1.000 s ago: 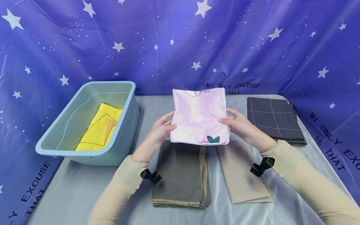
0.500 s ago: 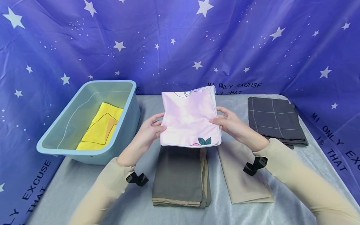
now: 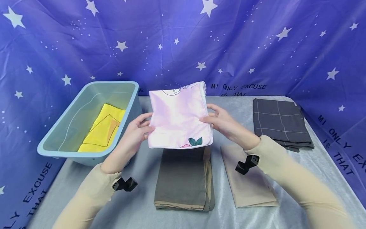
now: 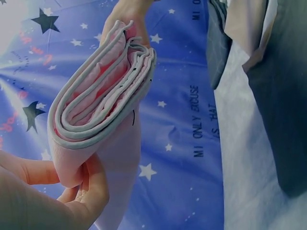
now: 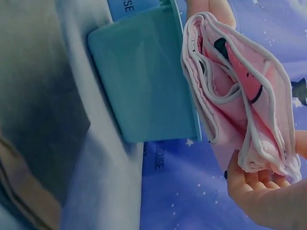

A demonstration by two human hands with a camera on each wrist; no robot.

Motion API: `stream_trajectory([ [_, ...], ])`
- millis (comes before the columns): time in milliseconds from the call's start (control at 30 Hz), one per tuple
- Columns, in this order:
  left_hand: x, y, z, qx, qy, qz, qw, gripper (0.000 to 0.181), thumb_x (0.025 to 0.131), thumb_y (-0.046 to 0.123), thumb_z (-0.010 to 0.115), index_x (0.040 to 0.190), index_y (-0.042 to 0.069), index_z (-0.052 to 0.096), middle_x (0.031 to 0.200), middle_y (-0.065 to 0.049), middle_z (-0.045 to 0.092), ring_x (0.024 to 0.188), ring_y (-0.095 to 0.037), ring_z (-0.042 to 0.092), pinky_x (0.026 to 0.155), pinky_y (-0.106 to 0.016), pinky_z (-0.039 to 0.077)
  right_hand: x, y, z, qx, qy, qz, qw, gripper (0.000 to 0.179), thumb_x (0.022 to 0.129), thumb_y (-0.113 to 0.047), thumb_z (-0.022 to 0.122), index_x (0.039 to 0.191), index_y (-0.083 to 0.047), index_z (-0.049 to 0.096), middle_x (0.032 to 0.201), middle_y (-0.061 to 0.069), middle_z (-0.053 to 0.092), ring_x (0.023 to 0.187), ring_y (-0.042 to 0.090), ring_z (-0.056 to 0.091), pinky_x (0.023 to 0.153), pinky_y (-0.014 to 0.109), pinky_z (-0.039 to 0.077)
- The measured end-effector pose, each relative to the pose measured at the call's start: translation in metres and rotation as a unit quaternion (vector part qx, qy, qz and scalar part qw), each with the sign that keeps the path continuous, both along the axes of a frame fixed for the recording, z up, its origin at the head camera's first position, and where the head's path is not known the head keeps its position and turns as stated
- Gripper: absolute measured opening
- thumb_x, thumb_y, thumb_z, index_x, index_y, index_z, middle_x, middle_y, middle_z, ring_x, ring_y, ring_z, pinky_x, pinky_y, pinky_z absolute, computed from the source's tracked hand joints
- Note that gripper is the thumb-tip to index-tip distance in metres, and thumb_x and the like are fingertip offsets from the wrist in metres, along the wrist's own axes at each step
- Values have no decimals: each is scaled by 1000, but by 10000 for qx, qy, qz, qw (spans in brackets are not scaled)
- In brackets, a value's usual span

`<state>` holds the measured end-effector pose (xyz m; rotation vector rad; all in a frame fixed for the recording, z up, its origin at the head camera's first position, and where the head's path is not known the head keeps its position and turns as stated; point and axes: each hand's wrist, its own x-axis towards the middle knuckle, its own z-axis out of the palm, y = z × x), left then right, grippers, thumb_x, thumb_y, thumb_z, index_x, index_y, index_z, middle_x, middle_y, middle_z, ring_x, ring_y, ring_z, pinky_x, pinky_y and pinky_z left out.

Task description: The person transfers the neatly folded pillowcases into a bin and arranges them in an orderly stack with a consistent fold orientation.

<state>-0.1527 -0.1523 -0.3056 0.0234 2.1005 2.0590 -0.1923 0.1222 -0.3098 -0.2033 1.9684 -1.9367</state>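
Observation:
A folded pink cloth (image 3: 178, 117), printed with green leaves near its lower edge, is held up above the table between both hands. My left hand (image 3: 134, 132) pinches its left edge, thumb in front and fingers behind. The right hand (image 3: 226, 124) grips the opposite edge in the same way. Several rolled layers with pale trim show at the cloth's side in the left wrist view, where the fingers (image 4: 96, 187) curl under the fold. In the right wrist view, looser layers of the pink cloth (image 5: 240, 86) spread over the curled fingers (image 5: 244, 187).
A blue plastic tub (image 3: 125, 140) with a folded yellow cloth (image 3: 100, 130) inside stands at the left. On the grey-covered table (image 3: 137, 203) lie a dark grey-brown folded cloth (image 3: 183, 181), a beige one (image 3: 248, 184) and a dark checked one (image 3: 280, 121). A starry blue curtain (image 3: 171, 47) hangs behind.
Both hands have carried the pink cloth leftward, closer to the tub, and its right side has tilted up slightly. The tub and the other cloths have stayed in place.

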Motion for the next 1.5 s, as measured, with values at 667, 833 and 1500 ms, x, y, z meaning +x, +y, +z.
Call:
stream_trajectory([
  [667, 13, -49, 19, 578, 95, 536, 9968, 39, 86, 0, 51, 124, 7, 42, 91, 9, 62, 79, -7, 60, 64, -20, 49, -8, -56, 16, -503, 175, 305, 9981, 50, 83, -1, 56, 128, -6, 35, 103, 16, 58, 78, 14, 60, 71, 27, 48],
  [833, 14, -61, 21, 728, 225, 613, 9952, 32, 86, 0, 51, 116, 12, 47, 91, 9, 64, 77, -7, 61, 61, -21, 50, -10, -71, 19, -604, 129, 332, 9975, 51, 83, -1, 57, 129, -8, 36, 104, 17, 59, 79, 15, 60, 71, 28, 49],
  [1500, 16, -119, 25, 530, 181, 1297, 9900, 49, 84, 9, 60, 129, 10, 41, 89, 12, 64, 71, -7, 62, 57, -21, 50, -19, -133, 19, -1081, -169, 425, 9931, 52, 82, 3, 57, 129, -6, 37, 111, 23, 56, 77, 14, 58, 75, 29, 49],
])
